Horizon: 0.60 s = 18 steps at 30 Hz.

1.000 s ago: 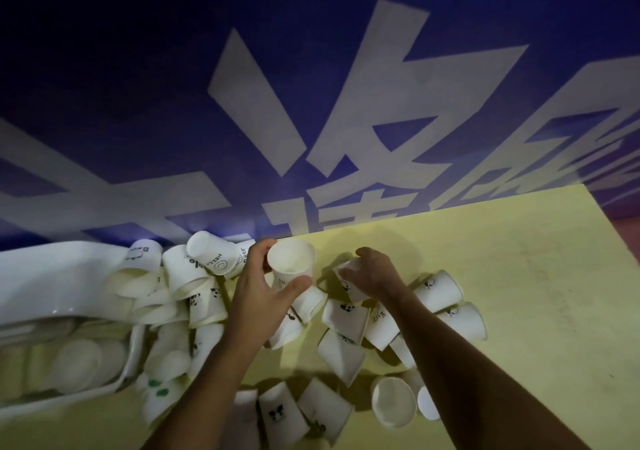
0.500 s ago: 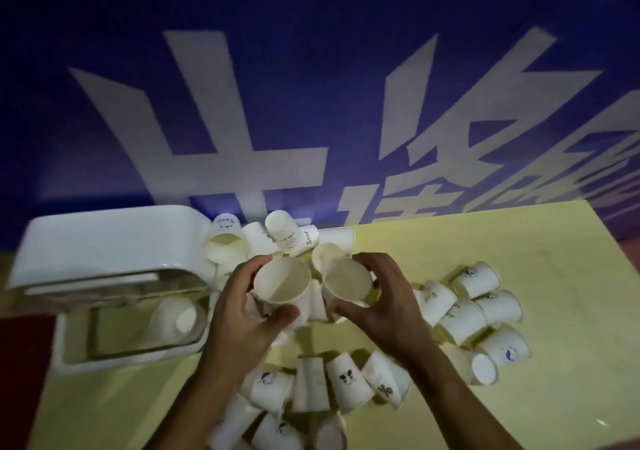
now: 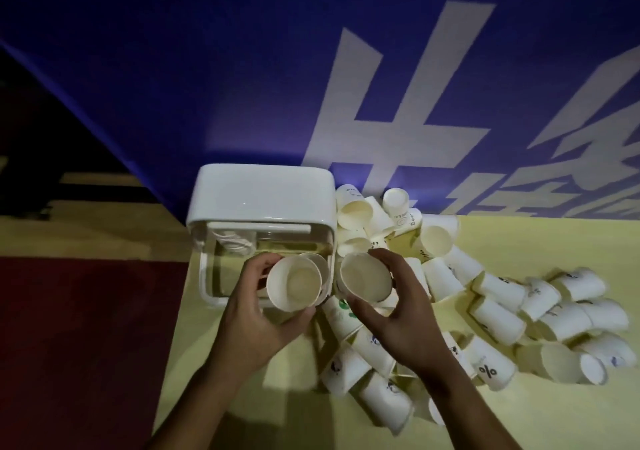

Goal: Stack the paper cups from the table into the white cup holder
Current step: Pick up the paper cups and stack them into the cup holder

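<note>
Head view: left hand (image 3: pixel 258 314) grips one paper cup (image 3: pixel 294 283) over the white cup holder (image 3: pixel 263 190), right hand (image 3: pixel 401 314) grips another cup (image 3: pixel 365 276) just right of it, loose cups (image 3: pixel 498 314) piled right on yellow surface (image 3: pixel 554 415)

1. The left hand (image 3: pixel 258 314) has its grip closed around a paper cup (image 3: pixel 294 283), mouth facing the camera, held over the white cup holder (image 3: pixel 263 193).
2. The right hand (image 3: pixel 403 321) clasps a second cup (image 3: pixel 365 276) just beside the first, tilted.
3. Loose cups (image 3: pixel 498 314) lie tumbled across the yellow bench (image 3: pixel 554 411), right of the holder.
4. A blue banner (image 3: pixel 242 68) with large white characters rises behind.
</note>
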{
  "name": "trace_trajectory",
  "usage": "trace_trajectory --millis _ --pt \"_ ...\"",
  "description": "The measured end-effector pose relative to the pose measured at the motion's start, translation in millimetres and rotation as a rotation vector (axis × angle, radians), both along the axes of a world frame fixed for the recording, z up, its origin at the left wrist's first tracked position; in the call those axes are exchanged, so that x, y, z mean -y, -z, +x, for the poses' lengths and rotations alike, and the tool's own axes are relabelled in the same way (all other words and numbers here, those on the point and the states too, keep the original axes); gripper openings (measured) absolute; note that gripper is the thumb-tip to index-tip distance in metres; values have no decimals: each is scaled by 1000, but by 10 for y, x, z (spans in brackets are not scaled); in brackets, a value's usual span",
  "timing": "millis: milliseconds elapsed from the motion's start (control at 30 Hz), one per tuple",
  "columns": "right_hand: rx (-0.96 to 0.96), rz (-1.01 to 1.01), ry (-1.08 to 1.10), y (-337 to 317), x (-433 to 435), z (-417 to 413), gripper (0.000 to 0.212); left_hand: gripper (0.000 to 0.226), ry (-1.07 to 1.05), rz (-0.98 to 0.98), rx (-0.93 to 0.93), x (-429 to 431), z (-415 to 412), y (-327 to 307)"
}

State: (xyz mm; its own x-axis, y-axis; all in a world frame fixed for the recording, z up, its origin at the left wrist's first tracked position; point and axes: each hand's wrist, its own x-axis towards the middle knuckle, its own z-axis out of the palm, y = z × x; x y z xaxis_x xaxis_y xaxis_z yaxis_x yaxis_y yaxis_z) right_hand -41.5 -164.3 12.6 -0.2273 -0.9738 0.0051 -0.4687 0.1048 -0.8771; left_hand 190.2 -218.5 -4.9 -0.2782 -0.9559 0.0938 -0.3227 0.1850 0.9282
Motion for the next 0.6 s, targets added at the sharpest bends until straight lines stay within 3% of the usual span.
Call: trace_trajectory --millis 267,433,600 --pt "-51 -5 121 60 109 52 64 78 1 14 102 259 -53 218" --pt "-55 17 167 85 30 -63 65 86 39 48 260 352 -191 377" --pt "-39 17 180 127 -7 -96 64 76 57 94 363 421 -317 474"
